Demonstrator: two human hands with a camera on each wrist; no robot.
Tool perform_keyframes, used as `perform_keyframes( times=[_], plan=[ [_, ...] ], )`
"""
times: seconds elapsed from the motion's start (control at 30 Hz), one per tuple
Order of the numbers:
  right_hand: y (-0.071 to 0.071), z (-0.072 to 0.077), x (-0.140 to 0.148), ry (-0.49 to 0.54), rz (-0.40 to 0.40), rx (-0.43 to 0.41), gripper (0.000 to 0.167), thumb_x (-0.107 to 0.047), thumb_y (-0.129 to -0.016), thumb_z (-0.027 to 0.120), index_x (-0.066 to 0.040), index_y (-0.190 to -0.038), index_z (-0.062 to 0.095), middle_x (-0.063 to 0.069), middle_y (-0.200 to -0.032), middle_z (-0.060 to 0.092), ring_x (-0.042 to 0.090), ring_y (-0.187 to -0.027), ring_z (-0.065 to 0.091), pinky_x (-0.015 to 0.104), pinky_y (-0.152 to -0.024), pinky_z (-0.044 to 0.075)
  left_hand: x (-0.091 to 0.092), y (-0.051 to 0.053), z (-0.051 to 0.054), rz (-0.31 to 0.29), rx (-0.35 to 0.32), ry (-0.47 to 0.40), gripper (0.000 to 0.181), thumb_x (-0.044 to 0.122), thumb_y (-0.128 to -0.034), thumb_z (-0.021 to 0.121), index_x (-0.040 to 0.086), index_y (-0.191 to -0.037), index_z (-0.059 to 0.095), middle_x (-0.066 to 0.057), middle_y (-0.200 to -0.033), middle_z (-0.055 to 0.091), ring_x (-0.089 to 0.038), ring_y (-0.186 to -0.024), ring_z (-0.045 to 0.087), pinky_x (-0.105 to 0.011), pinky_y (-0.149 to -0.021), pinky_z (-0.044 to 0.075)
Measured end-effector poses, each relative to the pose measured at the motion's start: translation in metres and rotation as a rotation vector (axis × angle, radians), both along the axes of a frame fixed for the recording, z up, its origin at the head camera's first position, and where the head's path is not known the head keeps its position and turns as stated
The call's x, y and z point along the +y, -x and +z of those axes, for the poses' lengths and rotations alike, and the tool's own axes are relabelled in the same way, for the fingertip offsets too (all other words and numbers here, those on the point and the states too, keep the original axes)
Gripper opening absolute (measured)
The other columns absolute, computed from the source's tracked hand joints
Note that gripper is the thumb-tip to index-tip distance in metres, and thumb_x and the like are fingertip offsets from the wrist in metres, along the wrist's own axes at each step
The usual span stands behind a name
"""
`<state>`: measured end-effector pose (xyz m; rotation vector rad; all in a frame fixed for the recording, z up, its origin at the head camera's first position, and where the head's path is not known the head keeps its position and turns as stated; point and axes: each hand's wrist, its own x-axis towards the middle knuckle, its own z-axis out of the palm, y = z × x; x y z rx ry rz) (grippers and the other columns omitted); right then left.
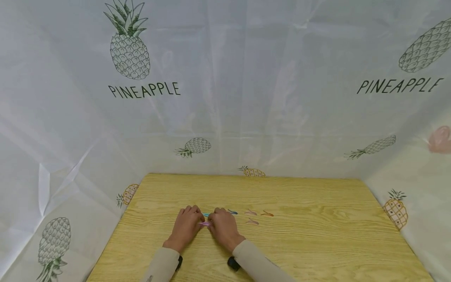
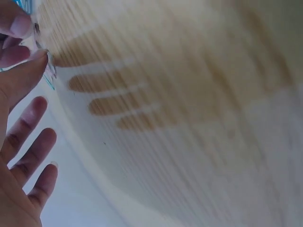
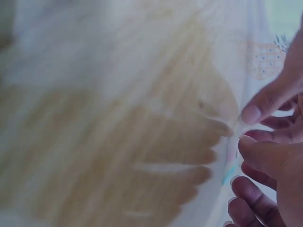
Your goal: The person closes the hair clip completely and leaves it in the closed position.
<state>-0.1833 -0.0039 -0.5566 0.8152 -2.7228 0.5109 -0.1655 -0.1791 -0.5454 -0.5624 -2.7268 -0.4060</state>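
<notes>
Between my two hands in the head view is a slim purple clip [image 1: 205, 223]. My left hand [image 1: 186, 225] pinches its left end with thumb and fingertips. From the other side, my right hand [image 1: 224, 228] pinches it too, so the fingertips nearly meet and hide part of it. A light blue clip [image 1: 206, 214] lies just behind, partly covered by the fingers. In the left wrist view, the other fingers of my left hand [image 2: 16, 196] spread loosely. The right wrist view has my right hand [image 3: 274, 163] with thumb and fingertips close together.
Right of the hands on the wooden table [image 1: 317, 231] lie a dark blue clip [image 1: 232, 212], two pink clips, one farther back [image 1: 250, 212] and one nearer [image 1: 252, 221], and an orange clip [image 1: 267, 213]. A pineapple-printed sheet [image 1: 253, 98] hangs behind and along both sides.
</notes>
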Motion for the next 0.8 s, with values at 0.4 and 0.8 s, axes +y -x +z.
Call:
perform_keyframes(
  times=[0.4,0.8],
  plan=[
    [0.003,0.017,0.035,0.066,-0.08,0.052,0.016,-0.018,-0.086,0.09,-0.012,-0.098,0.081,0.0,-0.093,0.069,0.018,-0.086,0.067,0.033,-0.077,0.059,0.02,0.004,0.007,0.016,-0.024,-0.061,0.019,0.021,-0.0816,0.092,0.013,-0.091,0.078,0.001,-0.099,0.062,-0.021,-0.095,0.057,-0.044,-0.087,0.048],
    [0.015,0.017,0.071,0.063,-0.171,0.031,0.022,-0.017,-0.083,0.093,-0.01,-0.099,0.08,0.002,-0.092,0.064,0.02,-0.084,0.063,0.034,-0.073,0.058,0.054,0.025,0.006,0.012,0.041,-0.02,0.025,0.019,-0.0799,0.094,0.014,-0.097,0.078,0.0,-0.098,0.06,-0.022,-0.094,0.054,-0.044,-0.086,0.047]
  ],
)
